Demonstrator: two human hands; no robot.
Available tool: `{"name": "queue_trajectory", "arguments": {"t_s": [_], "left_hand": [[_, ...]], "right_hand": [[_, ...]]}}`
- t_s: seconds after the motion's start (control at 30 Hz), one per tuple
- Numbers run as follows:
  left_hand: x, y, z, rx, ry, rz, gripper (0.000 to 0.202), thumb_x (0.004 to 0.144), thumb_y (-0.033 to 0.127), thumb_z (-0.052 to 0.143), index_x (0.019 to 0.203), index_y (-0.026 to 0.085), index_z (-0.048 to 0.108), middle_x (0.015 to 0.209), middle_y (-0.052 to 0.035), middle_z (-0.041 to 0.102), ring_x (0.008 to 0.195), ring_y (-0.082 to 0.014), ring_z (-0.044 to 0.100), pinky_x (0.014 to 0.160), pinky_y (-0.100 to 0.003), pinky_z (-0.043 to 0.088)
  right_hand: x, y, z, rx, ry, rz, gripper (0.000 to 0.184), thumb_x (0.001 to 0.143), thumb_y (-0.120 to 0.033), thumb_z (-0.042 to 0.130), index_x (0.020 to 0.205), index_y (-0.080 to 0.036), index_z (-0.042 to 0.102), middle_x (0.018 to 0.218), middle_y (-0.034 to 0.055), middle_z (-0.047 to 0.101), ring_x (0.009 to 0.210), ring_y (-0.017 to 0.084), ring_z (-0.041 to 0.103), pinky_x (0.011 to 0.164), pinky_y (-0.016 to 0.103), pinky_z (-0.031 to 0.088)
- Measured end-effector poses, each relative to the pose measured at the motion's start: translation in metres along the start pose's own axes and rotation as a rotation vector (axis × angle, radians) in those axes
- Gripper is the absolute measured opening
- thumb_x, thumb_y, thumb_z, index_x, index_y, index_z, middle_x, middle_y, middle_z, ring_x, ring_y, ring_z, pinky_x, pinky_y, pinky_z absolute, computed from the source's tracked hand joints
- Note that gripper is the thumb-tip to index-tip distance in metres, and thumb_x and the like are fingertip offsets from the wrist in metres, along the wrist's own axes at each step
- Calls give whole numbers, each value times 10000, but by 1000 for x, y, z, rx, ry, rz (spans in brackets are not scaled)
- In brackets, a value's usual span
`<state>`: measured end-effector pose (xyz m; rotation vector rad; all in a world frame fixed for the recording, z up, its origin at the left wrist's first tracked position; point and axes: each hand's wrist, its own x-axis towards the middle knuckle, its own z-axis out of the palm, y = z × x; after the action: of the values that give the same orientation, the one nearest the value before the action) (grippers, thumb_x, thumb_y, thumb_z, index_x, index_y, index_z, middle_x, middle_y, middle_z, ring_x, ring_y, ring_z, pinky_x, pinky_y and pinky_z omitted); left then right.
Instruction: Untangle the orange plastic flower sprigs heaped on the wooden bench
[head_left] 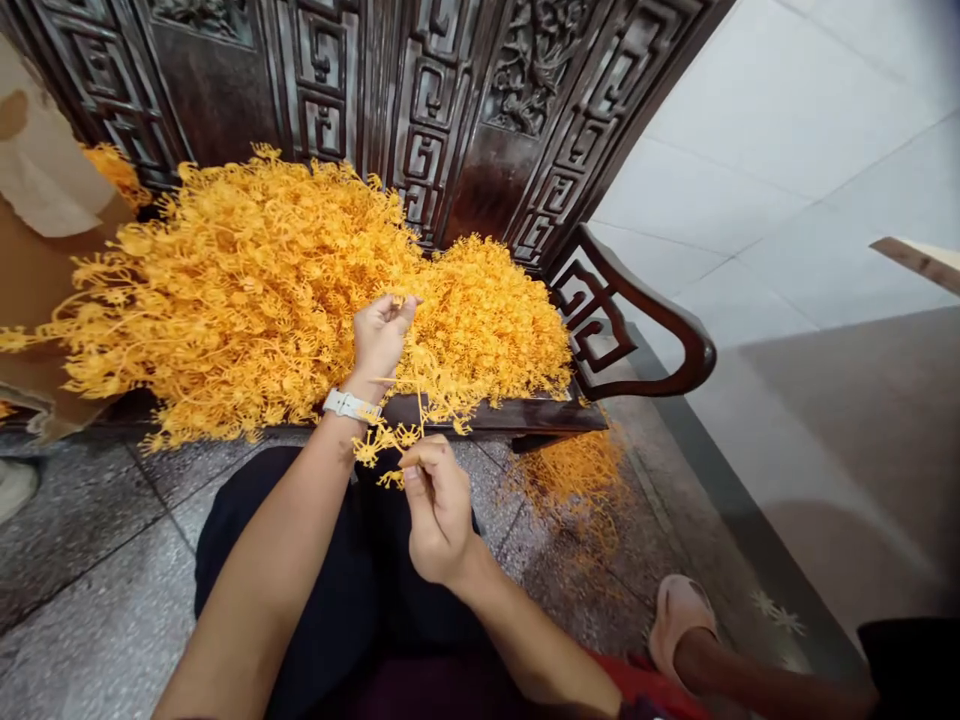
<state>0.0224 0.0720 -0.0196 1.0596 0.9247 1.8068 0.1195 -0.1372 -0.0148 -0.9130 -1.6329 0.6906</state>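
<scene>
My left hand [382, 335], with a pale watch [349, 405] on its wrist, is closed in a pinch at the edge of the heaped orange-yellow artificial flower sprigs [255, 290]. Bits of orange show at its fingertips, against the heap behind. Lower down, over my lap, my right hand [441, 510] pinches the thin stem of a branched flower sprig [386, 440] between thumb and forefinger. The small star-like heads of this sprig hang to the left of the fingers. A second, smaller heap of sprigs [495, 320] lies just right of my left hand.
The heaps rest on a dark carved wooden bench [517, 415] with a curved armrest [697, 355]. A cardboard box [45, 230] stands at the left. More orange strands [577, 490] lie on the floor under the bench end. Another person's sandalled foot [681, 610] is at lower right.
</scene>
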Motion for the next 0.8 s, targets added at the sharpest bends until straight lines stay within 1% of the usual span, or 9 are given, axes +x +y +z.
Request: {"name": "queue_trajectory", "arguments": {"t_s": [0.13, 0.23, 0.3, 0.37, 0.47, 0.53, 0.6, 0.7, 0.8], "left_hand": [[-6, -8, 6, 77, -98, 2, 334, 846, 400, 824, 646, 195, 653, 676, -21, 623, 740, -181, 609, 706, -303, 461], [-5, -9, 6, 103, -123, -52, 347, 883, 413, 796, 655, 198, 646, 606, 10, 522, 629, -151, 506, 626, -289, 402], [-4, -4, 5, 57, -108, -66, 311, 900, 445, 780, 729, 201, 691, 672, -5, 570, 660, -151, 513, 645, -286, 413], [-4, 3, 2, -11, -98, -81, 305, 905, 497, 770, 808, 212, 725, 759, -24, 615, 713, -157, 543, 681, -288, 442], [-7, 16, -1, -93, -112, -136, 365, 894, 598, 748, 894, 233, 742, 752, -18, 574, 694, -156, 545, 675, -289, 470], [-10, 22, -3, -121, -108, -193, 444, 872, 677, 724, 932, 237, 737, 721, -8, 527, 625, -145, 522, 626, -291, 475], [-12, 26, -4, -130, -95, -240, 521, 840, 737, 709, 957, 229, 730, 719, -6, 509, 563, -126, 495, 578, -291, 474], [-15, 29, -5, -166, -136, -273, 545, 809, 749, 733, 959, 225, 727, 726, -5, 501, 533, -110, 476, 544, -286, 472], [-16, 30, -6, -210, -193, -293, 496, 841, 718, 730, 970, 239, 731, 694, 11, 470, 515, -106, 452, 530, -281, 466]], "right_hand": [[-5, 3, -2, 46, 63, 54, 125, 1045, -161, 489, 1051, -222, 598, 899, 23, 553, 814, 158, 538, 721, 311, 432], [-1, 7, -7, 174, 202, 189, 88, 1037, -217, 565, 1108, -240, 612, 927, 23, 591, 794, 155, 588, 719, 307, 474], [2, 8, -12, 233, 275, 262, 152, 1010, -245, 626, 1161, -255, 616, 1001, 41, 634, 892, 181, 651, 828, 344, 526], [5, 9, -19, 260, 283, 275, 227, 977, -244, 664, 1199, -269, 624, 1055, 55, 664, 990, 211, 678, 956, 404, 530], [9, 14, -30, 260, 248, 258, 369, 906, -203, 695, 1264, -269, 636, 1132, 74, 698, 1076, 246, 682, 1041, 452, 503], [14, 22, -37, 302, 285, 262, 418, 860, -174, 675, 1267, -259, 636, 1151, 75, 718, 1112, 256, 683, 1055, 462, 491], [21, 31, -43, 412, 340, 304, 357, 850, -192, 623, 1203, -239, 650, 1085, 66, 741, 1074, 252, 699, 1029, 459, 501], [31, 44, -51, 537, 345, 454, 215, 872, -331, 574, 1006, -210, 690, 969, 69, 741, 982, 247, 706, 932, 426, 535], [37, 49, -57, 504, 304, 504, 324, 906, -481, 542, 880, -200, 702, 1000, 83, 730, 1019, 244, 681, 918, 392, 527]]}}
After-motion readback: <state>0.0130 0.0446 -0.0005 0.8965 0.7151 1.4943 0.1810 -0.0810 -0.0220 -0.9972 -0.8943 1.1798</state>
